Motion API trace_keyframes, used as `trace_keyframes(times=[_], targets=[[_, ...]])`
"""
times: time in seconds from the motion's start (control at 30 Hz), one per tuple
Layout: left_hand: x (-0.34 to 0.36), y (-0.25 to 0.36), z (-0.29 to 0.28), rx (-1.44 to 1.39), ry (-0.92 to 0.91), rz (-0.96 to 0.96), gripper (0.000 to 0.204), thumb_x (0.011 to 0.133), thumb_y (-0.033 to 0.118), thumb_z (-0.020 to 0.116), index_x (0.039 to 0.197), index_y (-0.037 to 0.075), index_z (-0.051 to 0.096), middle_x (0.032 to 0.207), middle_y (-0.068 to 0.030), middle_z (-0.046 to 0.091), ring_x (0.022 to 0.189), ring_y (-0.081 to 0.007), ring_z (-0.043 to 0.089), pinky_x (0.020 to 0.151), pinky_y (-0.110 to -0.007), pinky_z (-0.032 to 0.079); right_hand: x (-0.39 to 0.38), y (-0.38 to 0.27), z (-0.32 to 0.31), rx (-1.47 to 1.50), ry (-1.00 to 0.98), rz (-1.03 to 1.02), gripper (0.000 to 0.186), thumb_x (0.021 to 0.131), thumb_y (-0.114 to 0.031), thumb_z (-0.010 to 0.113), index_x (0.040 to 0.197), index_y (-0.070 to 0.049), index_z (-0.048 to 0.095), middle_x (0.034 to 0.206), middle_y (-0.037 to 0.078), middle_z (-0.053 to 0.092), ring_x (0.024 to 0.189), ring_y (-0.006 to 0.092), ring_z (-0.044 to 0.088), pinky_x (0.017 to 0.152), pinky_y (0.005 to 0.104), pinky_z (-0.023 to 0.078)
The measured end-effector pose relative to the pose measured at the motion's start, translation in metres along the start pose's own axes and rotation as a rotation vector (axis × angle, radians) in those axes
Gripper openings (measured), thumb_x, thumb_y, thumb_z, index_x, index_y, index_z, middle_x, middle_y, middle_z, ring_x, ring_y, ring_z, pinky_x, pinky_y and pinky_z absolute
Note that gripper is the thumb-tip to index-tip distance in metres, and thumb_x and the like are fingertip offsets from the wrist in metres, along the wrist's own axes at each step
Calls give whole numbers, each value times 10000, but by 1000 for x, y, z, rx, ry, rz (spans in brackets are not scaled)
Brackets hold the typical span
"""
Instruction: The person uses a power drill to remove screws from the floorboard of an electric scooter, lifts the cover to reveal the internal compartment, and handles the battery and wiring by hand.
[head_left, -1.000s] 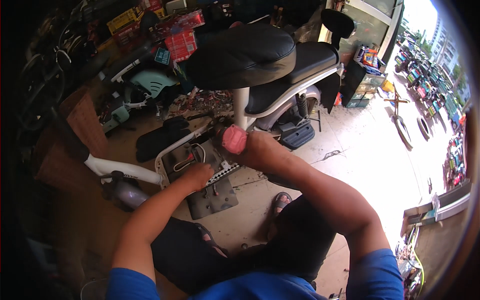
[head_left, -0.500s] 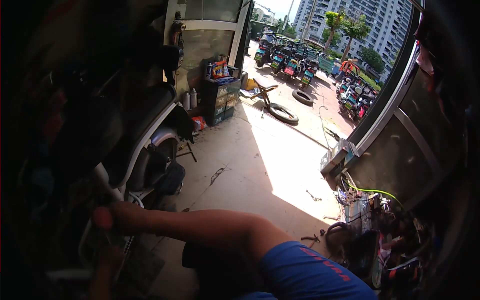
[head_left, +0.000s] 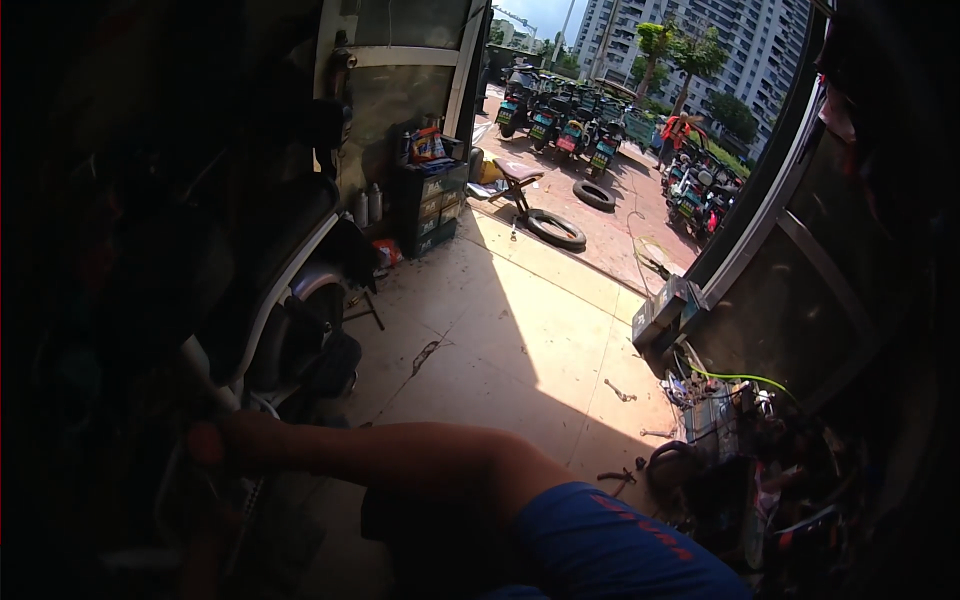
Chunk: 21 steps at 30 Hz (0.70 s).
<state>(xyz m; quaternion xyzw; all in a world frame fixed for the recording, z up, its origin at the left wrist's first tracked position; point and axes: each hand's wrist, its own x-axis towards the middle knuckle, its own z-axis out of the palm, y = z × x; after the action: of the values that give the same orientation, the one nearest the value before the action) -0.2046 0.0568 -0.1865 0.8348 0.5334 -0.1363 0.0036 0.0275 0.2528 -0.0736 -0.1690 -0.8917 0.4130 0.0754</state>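
Note:
My right arm, in a blue sleeve, reaches across to the left toward a scooter with a white frame [head_left: 268, 318]. At its end my right hand [head_left: 245, 440] is closed around an object with a round red end [head_left: 206, 442], beside the scooter's lower frame. The rest of that object is hidden in shadow. Below it, my left hand [head_left: 222, 515] is a dim shape low by the scooter. Its fingers are too dark to make out. The scooter's rear wheel [head_left: 318, 290] and black seat stand just beyond my hands.
Stacked boxes [head_left: 435, 205] and spray cans [head_left: 375, 203] stand by the far door panel. Tyres [head_left: 556, 230] and a folding stool [head_left: 517, 172] lie near the doorway. Pliers [head_left: 622, 478], a wrench-like tool [head_left: 619, 391] and tangled cables [head_left: 715, 415] are at right. Parked scooters [head_left: 570, 135] stand outside.
The view has turned slightly, so the doorway and floor things sit a little further left. The picture is darker. Both hands stay in nearly the same place, the right still gripping the red-ended object.

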Motion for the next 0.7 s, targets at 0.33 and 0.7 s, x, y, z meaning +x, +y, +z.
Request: trace_keyframes(times=[0.33, 0.7], targets=[[7, -15, 31, -223, 2, -79, 120, 813, 29, 506, 821, 3, 623, 880, -242, 613, 839, -390, 627, 726, -462, 517, -10, -4, 0, 55, 7, 7, 302, 949, -217, 585, 1185, -30, 600, 1094, 137, 654, 937, 237, 653, 789, 355, 538], [1, -5, -1, -303, 79, -127, 125, 812, 62, 520, 854, 31, 633, 908, -214, 616, 876, -394, 616, 763, -480, 511, -39, -34, -26, 573, -71, 67, 315, 981, -215, 539, 1238, -37, 575, 1147, 125, 633, 991, 224, 631, 832, 339, 521]])
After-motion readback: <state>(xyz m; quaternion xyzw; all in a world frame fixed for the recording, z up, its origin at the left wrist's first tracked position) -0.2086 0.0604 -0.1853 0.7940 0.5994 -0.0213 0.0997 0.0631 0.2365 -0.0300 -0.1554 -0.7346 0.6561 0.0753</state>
